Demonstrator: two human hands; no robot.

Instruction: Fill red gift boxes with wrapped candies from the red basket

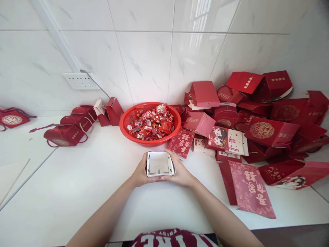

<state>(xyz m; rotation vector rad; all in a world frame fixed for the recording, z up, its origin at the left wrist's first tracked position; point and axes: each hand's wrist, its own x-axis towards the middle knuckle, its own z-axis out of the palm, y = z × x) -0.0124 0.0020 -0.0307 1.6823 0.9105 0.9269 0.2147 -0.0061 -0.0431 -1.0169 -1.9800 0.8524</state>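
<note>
Between my two hands is a small open-topped paper box (159,158), white inside, with dark slots near its corners and folded flaps on its floor. My left hand (142,171) wraps its left side. My right hand (181,170) grips the right side, and the thumbs come close together at the near edge. Just beyond the box stands a red plastic basket (123,128) heaped with wrapped candies (150,123). A flat red printed carton (180,143) lies right of the basket, near my right fingers. The box's outer walls are mostly hidden by my hands.
A big pile of red gift boxes (272,132) spreads over the right side of the white table (84,192). A pink printed box (253,188) lies at its near edge. Red boxes with cord handles (65,134) stand at left. A socket strip (81,81) is on the tiled wall.
</note>
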